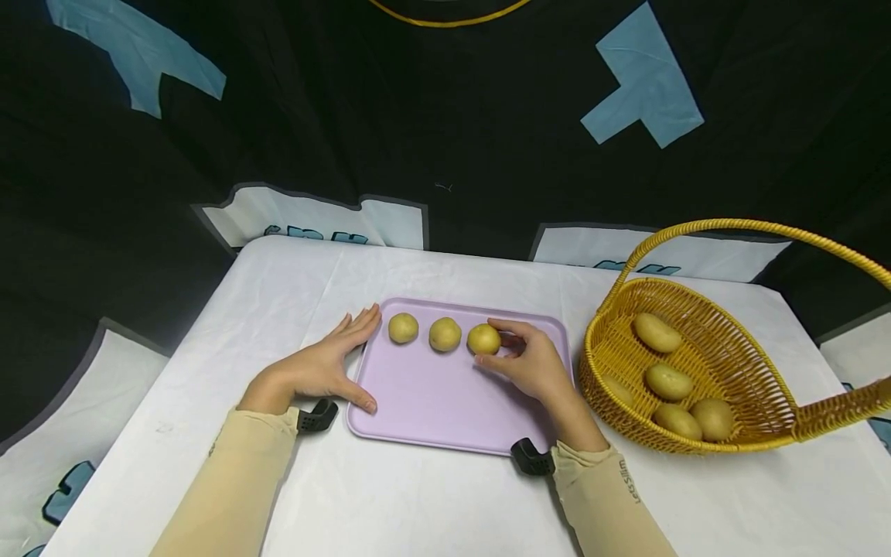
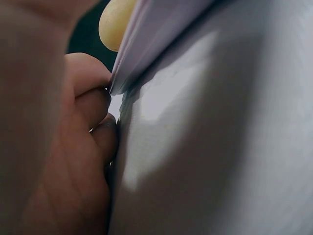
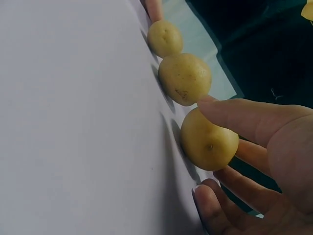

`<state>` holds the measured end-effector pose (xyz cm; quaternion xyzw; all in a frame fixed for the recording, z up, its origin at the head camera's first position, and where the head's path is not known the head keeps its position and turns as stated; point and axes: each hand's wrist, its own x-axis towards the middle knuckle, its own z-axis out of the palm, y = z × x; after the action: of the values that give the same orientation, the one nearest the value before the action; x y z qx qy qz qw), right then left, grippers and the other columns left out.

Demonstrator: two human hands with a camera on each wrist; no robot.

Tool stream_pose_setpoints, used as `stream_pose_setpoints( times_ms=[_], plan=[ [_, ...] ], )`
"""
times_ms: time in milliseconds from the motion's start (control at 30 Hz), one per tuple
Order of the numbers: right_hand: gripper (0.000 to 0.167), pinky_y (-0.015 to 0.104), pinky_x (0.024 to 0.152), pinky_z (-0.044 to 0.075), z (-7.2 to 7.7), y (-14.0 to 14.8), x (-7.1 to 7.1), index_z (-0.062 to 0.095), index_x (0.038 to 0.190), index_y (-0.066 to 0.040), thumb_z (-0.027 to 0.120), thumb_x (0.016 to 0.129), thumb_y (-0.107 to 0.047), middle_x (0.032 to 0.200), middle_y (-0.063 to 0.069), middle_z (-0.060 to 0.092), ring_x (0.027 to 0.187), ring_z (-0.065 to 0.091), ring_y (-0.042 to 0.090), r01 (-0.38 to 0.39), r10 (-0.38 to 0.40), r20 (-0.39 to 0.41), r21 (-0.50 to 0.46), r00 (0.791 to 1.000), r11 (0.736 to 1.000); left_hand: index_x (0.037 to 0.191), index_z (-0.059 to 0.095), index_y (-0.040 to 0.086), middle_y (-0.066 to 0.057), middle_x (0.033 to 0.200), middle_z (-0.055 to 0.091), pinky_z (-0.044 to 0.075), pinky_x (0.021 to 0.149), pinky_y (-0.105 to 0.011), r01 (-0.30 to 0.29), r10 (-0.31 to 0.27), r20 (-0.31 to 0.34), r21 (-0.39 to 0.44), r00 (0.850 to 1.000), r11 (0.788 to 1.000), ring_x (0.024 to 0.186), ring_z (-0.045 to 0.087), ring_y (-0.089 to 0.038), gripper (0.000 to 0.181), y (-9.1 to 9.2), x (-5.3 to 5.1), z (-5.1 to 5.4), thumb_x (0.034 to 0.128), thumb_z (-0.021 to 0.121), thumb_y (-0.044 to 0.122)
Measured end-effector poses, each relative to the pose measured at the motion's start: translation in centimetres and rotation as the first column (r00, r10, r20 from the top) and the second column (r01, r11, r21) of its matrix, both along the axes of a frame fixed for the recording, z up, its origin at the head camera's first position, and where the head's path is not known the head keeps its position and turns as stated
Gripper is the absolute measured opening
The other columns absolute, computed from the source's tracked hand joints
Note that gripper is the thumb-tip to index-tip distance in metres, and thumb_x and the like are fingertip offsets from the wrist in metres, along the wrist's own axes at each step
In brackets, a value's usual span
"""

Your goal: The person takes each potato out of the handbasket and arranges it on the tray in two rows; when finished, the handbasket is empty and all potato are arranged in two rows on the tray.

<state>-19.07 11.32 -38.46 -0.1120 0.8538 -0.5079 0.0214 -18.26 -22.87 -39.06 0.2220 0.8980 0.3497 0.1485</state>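
Note:
Three potatoes lie in a row along the far part of a lilac tray: a left potato (image 1: pixel 403 328), a middle potato (image 1: pixel 445 334) and a right potato (image 1: pixel 483 339). My right hand (image 1: pixel 532 368) holds the right potato between thumb and fingers, at or just over the tray surface. In the right wrist view, the fingers curve round that potato (image 3: pixel 209 141). My left hand (image 1: pixel 322 365) lies spread at the left edge of the tray (image 1: pixel 438 410), its thumb over the rim and its other fingers beside it.
A yellow wicker basket (image 1: pixel 766 371) with a tall arched handle stands right of the tray, close to my right forearm. Several potatoes (image 1: pixel 670 381) lie inside it. White cloth (image 1: pixel 418 503) covers the table, and a dark patterned curtain (image 1: pixel 445 116) hangs behind.

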Motion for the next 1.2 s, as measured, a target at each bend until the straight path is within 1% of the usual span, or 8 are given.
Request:
stream_pose_setpoints(
  times_ms=[267,367,467,533,700,833,1067,1200],
  plan=[
    [0.06,0.033,0.081,0.055,0.1,-0.1,0.1,0.065,0.132,-0.002,0.088,0.077,-0.01,0.114,0.016,0.067,0.104,0.063,0.03,0.009,-0.009,0.039,0.004,0.999,1.0,0.161,0.013,0.005,-0.008,0.169,0.001,0.0,0.12,-0.059,-0.004,0.004,0.003,0.001,1.0,1.0,0.151,-0.009,-0.039,0.145,0.0,0.1,0.0,0.0533,0.096,0.053],
    [0.061,0.032,0.079,0.054,0.1,-0.1,0.1,0.065,0.133,-0.003,0.087,0.077,-0.01,0.113,0.015,0.067,0.103,0.063,0.029,0.013,-0.013,0.049,0.002,0.999,1.0,0.161,0.013,0.005,-0.008,0.169,0.001,0.0,0.12,-0.059,-0.005,0.005,0.003,0.002,1.0,1.0,0.151,-0.009,-0.039,0.145,0.0,0.1,0.0,0.0533,0.096,0.053],
    [0.061,0.03,0.078,0.055,0.1,-0.1,0.1,0.065,0.133,-0.003,0.087,0.077,-0.01,0.111,0.015,0.066,0.102,0.063,0.028,0.014,-0.015,0.042,0.006,0.999,1.0,0.161,0.013,0.005,-0.008,0.169,0.001,0.0,0.12,-0.059,-0.004,0.004,0.002,0.006,1.0,1.0,0.151,-0.009,-0.038,0.144,0.0,0.1,0.0,0.0533,0.096,0.053],
    [0.061,0.03,0.078,0.055,0.1,-0.1,0.1,0.065,0.133,-0.002,0.087,0.077,-0.009,0.11,0.014,0.066,0.101,0.063,0.028,0.014,-0.014,0.043,0.005,0.999,1.0,0.161,0.013,0.005,-0.008,0.169,0.001,0.0,0.12,-0.059,-0.005,0.005,0.002,0.008,1.0,1.0,0.151,-0.01,-0.039,0.144,0.0,0.1,0.0,0.0534,0.096,0.053],
    [0.062,0.033,0.08,0.056,0.2,-0.1,0.0,0.064,0.134,-0.003,0.087,0.077,-0.009,0.116,0.015,0.066,0.103,0.063,0.028,0.016,-0.016,0.066,0.005,0.998,1.0,0.161,0.013,0.005,-0.008,0.169,0.0,0.0,0.12,-0.059,-0.007,0.007,0.004,0.009,1.0,1.0,0.151,-0.01,-0.039,0.144,0.0,0.1,0.0,0.0534,0.096,0.052],
    [0.062,0.032,0.08,0.055,0.3,0.0,0.0,0.064,0.134,-0.003,0.087,0.077,-0.01,0.121,0.014,0.065,0.105,0.062,0.028,0.016,-0.017,0.076,0.012,0.997,1.0,0.161,0.013,0.005,-0.008,0.168,0.001,0.0,0.12,-0.059,-0.004,0.004,0.001,0.01,1.0,1.0,0.151,-0.01,-0.039,0.144,0.0,0.0,0.0,0.0532,0.096,0.052],
    [0.062,0.032,0.078,0.056,0.6,0.3,0.0,0.064,0.134,-0.003,0.088,0.077,-0.011,0.129,0.015,0.064,0.106,0.063,0.03,0.008,-0.009,0.06,0.008,0.998,1.0,0.161,0.014,0.004,-0.008,0.168,0.001,0.0,0.12,-0.059,-0.005,0.005,-0.002,0.012,1.0,1.0,0.151,-0.01,-0.039,0.144,0.0,0.0,0.0,0.0531,0.097,0.051],
    [0.063,0.033,0.077,0.056,1.1,0.6,0.1,0.064,0.135,-0.006,0.089,0.077,-0.014,0.131,0.013,0.064,0.108,0.064,0.028,0.007,-0.008,0.069,0.018,0.998,1.0,0.161,0.013,0.003,-0.008,0.168,0.0,-0.001,0.119,-0.059,-0.004,0.004,0.001,0.011,1.0,1.0,0.151,-0.01,-0.039,0.144,0.0,0.0,0.0,0.0534,0.097,0.051]
  ],
)
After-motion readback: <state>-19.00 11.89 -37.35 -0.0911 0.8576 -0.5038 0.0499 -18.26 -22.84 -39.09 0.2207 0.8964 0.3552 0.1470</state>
